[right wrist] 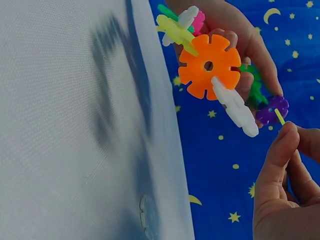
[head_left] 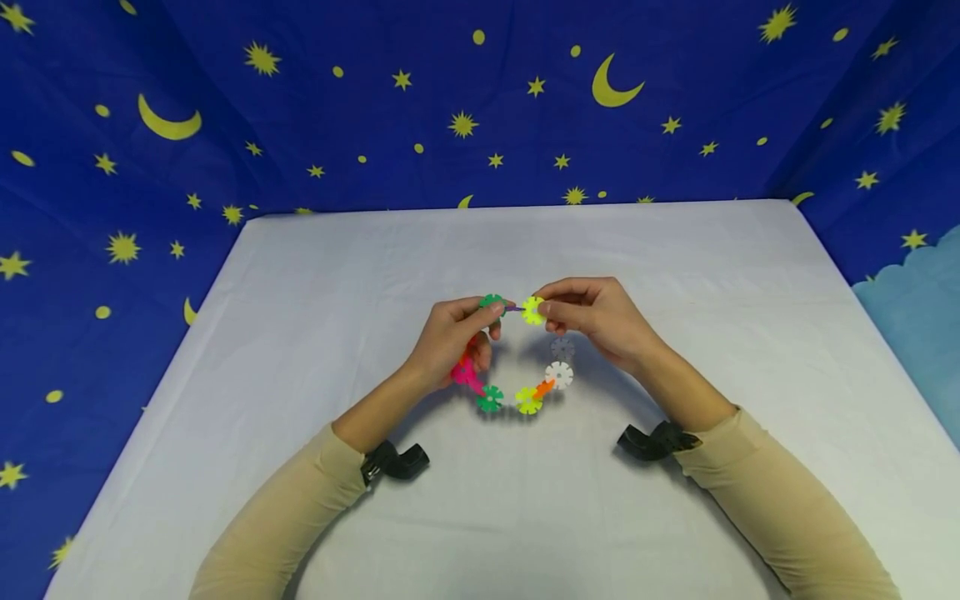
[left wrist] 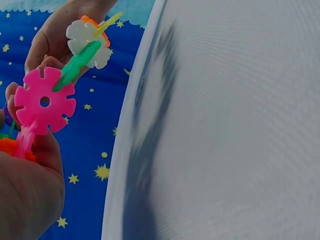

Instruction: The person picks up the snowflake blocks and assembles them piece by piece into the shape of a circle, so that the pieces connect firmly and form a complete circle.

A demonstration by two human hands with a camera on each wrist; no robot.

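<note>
A chain of notched plastic discs curves into a nearly full ring, held above the table. My left hand (head_left: 448,337) pinches a green disc (head_left: 492,303) at its top, and the chain's orange and pink discs (head_left: 464,371) hang by the palm. Between thumb and fingers, my right hand (head_left: 603,312) pinches a yellow disc (head_left: 533,311), whose edge meets a purple disc (right wrist: 272,111) joined to the green one. Lower down, another green disc (head_left: 491,399), a second yellow disc (head_left: 528,401) and an orange disc (right wrist: 209,66) lead to a white disc (right wrist: 235,112) at the chain's free end.
One loose whitish disc (head_left: 562,348) lies on the white-covered table (head_left: 480,517) below my right hand. Blue curtains (head_left: 420,92) with yellow stars and moons stand along the back and sides. Black wrist mounts (head_left: 656,440) stick out from the cuffs.
</note>
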